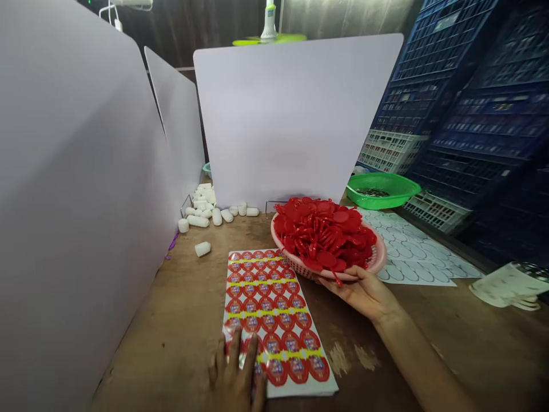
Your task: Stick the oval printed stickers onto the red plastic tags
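Observation:
A pink basket (380, 260) heaped with red plastic pieces (321, 232) stands in front of the white upright board. My right hand (364, 292) grips the near rim of this basket, thumb above and fingers underneath. Left of and below the basket lies a stack of sticker sheets (274, 320), printed with red ovals and yellow stripes; the basket's edge overlaps its top right corner. My left hand (238, 372) rests with spread fingers on the lower left part of the top sheet.
White panels (300, 120) stand at the left and back. Small white rolls (206, 214) lie at the back left. On the right are a green basin (381, 191), patterned sheets (412, 252), a white roll-like object (506, 284) and stacked blue crates (480, 126).

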Demonstrator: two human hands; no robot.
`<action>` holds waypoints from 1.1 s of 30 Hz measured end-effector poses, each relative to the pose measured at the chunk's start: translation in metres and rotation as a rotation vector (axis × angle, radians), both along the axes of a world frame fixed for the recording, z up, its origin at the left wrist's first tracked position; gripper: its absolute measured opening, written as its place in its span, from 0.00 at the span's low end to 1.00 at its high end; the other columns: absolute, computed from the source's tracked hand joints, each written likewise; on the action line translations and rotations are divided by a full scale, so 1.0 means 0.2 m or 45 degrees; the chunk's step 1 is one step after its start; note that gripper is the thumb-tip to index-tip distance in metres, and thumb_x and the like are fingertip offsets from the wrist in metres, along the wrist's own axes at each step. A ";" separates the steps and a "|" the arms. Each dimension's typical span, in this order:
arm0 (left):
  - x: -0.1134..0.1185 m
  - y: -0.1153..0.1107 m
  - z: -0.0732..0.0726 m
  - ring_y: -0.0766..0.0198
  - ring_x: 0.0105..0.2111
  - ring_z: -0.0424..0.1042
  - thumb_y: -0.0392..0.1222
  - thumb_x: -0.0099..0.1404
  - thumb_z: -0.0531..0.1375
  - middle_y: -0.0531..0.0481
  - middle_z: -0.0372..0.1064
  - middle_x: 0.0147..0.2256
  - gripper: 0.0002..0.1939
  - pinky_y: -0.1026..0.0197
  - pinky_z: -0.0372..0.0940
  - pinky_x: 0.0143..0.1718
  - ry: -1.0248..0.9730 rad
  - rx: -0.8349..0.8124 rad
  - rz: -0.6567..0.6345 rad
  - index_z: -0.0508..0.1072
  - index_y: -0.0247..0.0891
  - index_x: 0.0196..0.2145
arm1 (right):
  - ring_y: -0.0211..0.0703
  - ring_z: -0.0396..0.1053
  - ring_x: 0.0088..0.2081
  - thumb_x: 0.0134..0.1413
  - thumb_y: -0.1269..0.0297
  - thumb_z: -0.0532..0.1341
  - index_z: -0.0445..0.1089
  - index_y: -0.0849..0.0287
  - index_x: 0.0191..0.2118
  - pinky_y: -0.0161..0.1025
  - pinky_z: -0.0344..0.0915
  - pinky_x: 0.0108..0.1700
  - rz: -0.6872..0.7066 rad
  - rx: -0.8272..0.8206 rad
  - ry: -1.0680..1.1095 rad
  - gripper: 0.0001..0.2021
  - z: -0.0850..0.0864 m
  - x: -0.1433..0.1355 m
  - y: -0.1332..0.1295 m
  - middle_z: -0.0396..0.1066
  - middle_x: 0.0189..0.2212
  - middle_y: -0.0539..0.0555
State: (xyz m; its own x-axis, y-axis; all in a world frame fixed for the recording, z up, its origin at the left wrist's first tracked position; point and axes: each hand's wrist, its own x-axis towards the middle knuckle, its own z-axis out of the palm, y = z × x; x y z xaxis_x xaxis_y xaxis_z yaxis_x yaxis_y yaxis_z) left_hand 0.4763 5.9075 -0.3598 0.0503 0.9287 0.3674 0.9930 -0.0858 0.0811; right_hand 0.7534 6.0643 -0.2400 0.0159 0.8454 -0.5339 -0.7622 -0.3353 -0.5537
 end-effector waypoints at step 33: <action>-0.31 0.26 0.47 0.60 0.44 0.75 0.35 0.64 0.57 0.53 0.78 0.41 0.12 0.52 0.61 0.56 -0.622 0.031 -0.521 0.74 0.49 0.43 | 0.43 0.74 0.31 0.61 0.65 0.56 0.74 0.53 0.36 0.37 0.71 0.34 0.535 1.296 -1.817 0.09 -0.21 -0.27 -0.56 0.76 0.28 0.52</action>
State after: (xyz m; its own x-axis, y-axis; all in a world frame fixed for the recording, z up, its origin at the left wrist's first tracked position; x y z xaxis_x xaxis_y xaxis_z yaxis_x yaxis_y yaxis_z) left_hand 0.4150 5.9589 -0.2663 0.2204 0.8611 0.4581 0.7288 -0.4575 0.5095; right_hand 0.6991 5.9532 -0.2813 -0.3293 0.8667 0.3747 0.4734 0.4949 -0.7287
